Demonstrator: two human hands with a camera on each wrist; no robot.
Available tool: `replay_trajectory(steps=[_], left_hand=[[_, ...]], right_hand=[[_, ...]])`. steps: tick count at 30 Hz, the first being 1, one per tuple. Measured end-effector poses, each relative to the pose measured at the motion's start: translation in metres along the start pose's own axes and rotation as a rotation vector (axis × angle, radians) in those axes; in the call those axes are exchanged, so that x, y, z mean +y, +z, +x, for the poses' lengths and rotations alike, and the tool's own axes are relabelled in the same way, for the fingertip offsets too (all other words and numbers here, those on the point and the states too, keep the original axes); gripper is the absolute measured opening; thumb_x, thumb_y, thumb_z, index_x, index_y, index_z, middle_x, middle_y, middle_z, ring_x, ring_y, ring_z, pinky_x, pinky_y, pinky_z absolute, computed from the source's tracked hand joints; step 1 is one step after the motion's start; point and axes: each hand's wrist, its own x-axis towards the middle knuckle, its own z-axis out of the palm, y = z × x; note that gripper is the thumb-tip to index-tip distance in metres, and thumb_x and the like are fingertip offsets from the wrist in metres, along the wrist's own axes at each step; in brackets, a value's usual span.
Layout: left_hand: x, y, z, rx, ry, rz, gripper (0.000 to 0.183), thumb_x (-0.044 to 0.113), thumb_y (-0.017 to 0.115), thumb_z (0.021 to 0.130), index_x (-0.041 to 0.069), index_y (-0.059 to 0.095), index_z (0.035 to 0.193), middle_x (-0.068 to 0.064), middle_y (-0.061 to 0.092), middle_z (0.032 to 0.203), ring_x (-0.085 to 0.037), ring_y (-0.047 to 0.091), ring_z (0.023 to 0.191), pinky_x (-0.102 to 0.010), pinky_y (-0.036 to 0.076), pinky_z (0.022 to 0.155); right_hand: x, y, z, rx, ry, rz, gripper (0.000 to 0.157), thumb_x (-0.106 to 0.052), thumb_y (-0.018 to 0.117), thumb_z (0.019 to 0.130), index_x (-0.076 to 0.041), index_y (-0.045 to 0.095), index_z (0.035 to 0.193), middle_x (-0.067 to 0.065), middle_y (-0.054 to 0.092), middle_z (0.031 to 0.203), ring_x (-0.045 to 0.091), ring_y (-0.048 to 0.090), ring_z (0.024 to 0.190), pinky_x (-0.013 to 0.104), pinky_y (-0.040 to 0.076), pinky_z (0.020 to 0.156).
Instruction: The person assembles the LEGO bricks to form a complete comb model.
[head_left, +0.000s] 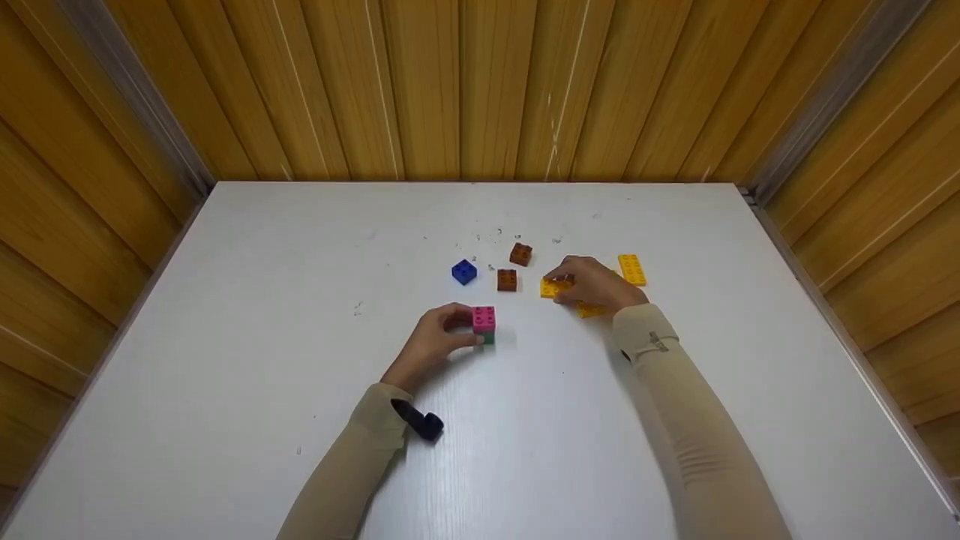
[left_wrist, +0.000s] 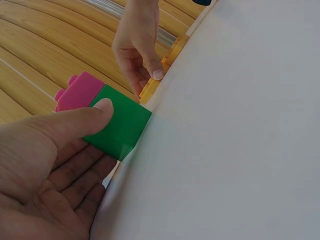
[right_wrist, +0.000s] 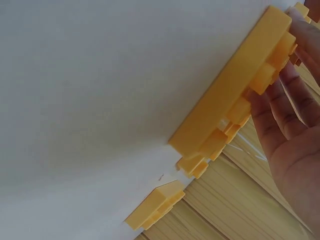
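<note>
Between thumb and fingers, my left hand (head_left: pixel 435 337) holds a two-brick stack at its side. The stack has a pink toy building brick (head_left: pixel 484 318) on top of a green brick (left_wrist: pixel 120 122), and the thumb lies across the green brick's face. Farther right, my right hand (head_left: pixel 594 283) pinches a flat yellow brick (head_left: pixel 553 288) at its end, thumb on the near side. Another yellow brick (right_wrist: pixel 232 82) lies just under this hand, close to its fingers. Part of the yellow group is hidden by the hand.
Two brown bricks (head_left: pixel 507 280) and a blue brick (head_left: pixel 464 271) lie beyond the left hand on the white table (head_left: pixel 262 322). One more yellow brick (head_left: pixel 631 270) lies right of the right hand. Wood-patterned walls (head_left: pixel 450 90) stand around the table's back and sides.
</note>
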Motion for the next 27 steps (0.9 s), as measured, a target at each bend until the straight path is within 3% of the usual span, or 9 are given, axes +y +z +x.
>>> replay_trajectory(steps=[9,17,27], left_hand=[[0.0,0.001,0.001,0.006,-0.012,0.014,0.04,0.013,0.076,0.08,0.016,0.064,0.118,0.001,0.067,0.115,-0.017,0.06,0.112,-0.036,0.044,0.105],[-0.001,0.0,-0.001,-0.021,0.029,-0.026,0.04,0.012,0.076,0.081,0.015,0.064,0.118,-0.001,0.067,0.115,-0.017,0.06,0.111,-0.037,0.045,0.104],[0.0,-0.001,-0.001,-0.016,0.003,-0.006,0.039,0.013,0.075,0.081,0.017,0.064,0.118,0.002,0.067,0.115,-0.016,0.059,0.112,-0.037,0.044,0.105]], right_hand=[[-0.003,0.0,0.0,-0.014,-0.016,-0.01,0.037,-0.016,0.069,0.088,-0.011,0.065,0.125,0.008,0.061,0.12,0.025,0.054,0.111,0.045,0.042,0.106],[-0.007,0.0,-0.003,-0.019,-0.014,-0.009,0.04,-0.017,0.07,0.088,-0.011,0.064,0.126,0.007,0.061,0.121,0.026,0.053,0.113,0.045,0.042,0.106],[-0.014,-0.003,-0.005,-0.019,0.022,0.034,0.039,-0.019,0.07,0.088,-0.017,0.064,0.127,0.001,0.06,0.122,0.024,0.05,0.118,0.047,0.037,0.11]])
